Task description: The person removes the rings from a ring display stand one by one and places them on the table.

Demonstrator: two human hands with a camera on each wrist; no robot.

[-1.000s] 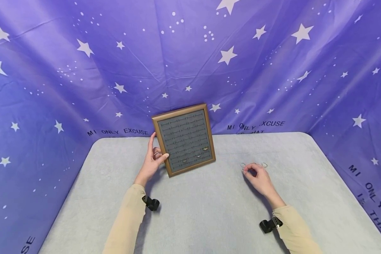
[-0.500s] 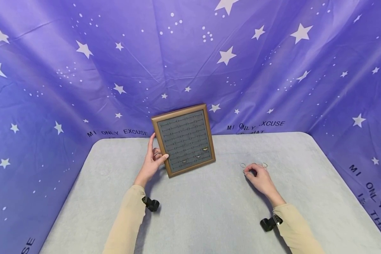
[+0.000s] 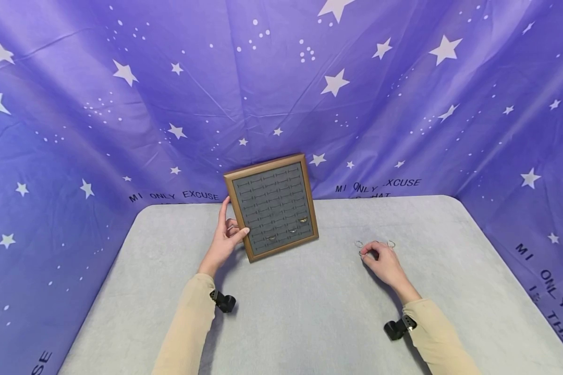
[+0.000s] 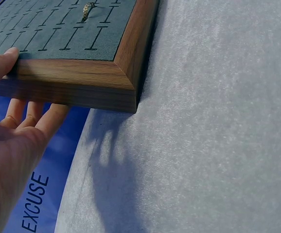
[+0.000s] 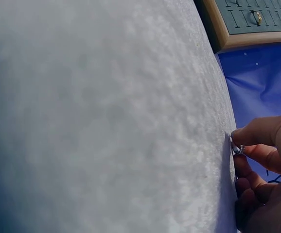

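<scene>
A ring display tray [image 3: 312,208] with a brown wooden frame and a dark slotted pad stands tilted near the back of the table. My left hand [image 3: 221,240] grips its left side, thumb over the front of the frame and the other fingers behind. Three rings sit low in the pad, among them a gold-coloured ring [image 4: 86,10]. Over on the right, my right hand [image 3: 383,264] pinches a small silver-coloured ring [image 5: 237,150] between thumb and index finger, close to the tabletop. Two more rings lie by this hand: a left ring [image 3: 356,243] and a right ring [image 3: 393,244].
The grey cloth-covered table [image 3: 300,317] reaches back to a purple star-print curtain [image 3: 281,78], which also hangs along both sides. A black wrist camera [image 3: 224,301] is strapped to the left wrist, and another black camera [image 3: 396,329] to the right.
My right fingertips have shifted very slightly right at the ring. The left hand and the tray keep their place.
</scene>
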